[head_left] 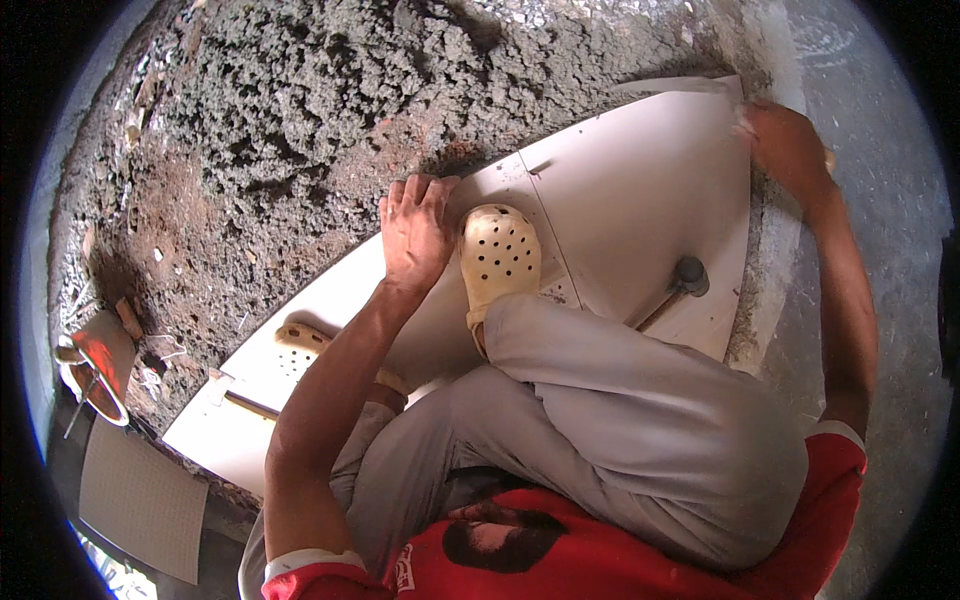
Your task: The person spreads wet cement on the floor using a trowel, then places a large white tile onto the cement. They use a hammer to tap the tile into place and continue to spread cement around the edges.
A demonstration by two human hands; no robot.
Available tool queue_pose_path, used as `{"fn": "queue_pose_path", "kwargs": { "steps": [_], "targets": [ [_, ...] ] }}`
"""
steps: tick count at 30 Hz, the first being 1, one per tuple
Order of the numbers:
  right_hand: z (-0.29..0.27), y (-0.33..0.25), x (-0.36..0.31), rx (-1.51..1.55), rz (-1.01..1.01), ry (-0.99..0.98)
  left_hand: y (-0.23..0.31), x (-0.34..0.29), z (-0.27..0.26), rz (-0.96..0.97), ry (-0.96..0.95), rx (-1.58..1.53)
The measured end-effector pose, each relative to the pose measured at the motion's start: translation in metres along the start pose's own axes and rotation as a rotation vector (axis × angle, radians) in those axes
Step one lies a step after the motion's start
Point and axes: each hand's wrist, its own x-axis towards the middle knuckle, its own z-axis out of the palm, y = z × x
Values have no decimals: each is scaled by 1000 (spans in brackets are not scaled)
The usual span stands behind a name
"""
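Our left hand curls at the white tiles' edge, right hand beside their corner; gripping, we cannot tell.

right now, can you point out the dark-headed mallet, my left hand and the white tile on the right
Dark-headed mallet (690, 272): head view, on its dark head
Left hand (416, 232): head view, on the back of the hand
White tile on the right (645, 185): head view, on its bare upper face

Tiles span the frame's centre, from lower left to upper right. Mortar lies beyond their far edge, upper left. Mallet rests on tiles, right of centre. Bucket at far left; panel below it.
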Motion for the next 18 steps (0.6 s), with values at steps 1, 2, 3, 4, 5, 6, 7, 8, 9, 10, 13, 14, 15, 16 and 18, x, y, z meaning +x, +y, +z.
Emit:
{"fn": "queue_pose_path", "kwargs": {
  "steps": [1,2,3,4,5,6,7,8,9,10,13,14,15,16,18],
  "targets": [
    [5,-6,1,4,-61,30,0,1,0,7,-4,1],
    [10,-13,2,19,-116,36,-1,1,1,2,-25,2],
    [13,-19,4,28,-146,51,-1,2,0,19,2,-6],
    [14,-21,6,45,-173,21,-1,2,0,23,11,-15],
    [14,-23,8,28,-67,-41,-1,2,-1,9,5,-19],
    [12,-21,9,18,39,-148,-1,2,-2,19,20,-5],
    [10,-19,9,20,91,-191,0,1,-2,9,17,11],
    [7,-14,8,-8,126,-197,1,0,-2,17,31,24],
    [3,-8,4,-23,108,-140,1,0,-2,3,21,6],
    [2,-5,1,-83,130,-99,1,-1,-2,6,26,-16],
    [6,-4,-12,77,65,-58,1,0,-1,7,35,-39],
    [11,-7,-15,137,-5,-16,1,1,0,6,38,-37],
    [19,-12,-15,191,-30,-47,1,2,0,14,50,-30],
    [26,-14,-16,267,-113,-14,1,3,0,21,61,-20],
    [44,-15,-13,228,60,21,1,3,-1,19,56,-19]
  ]
}}
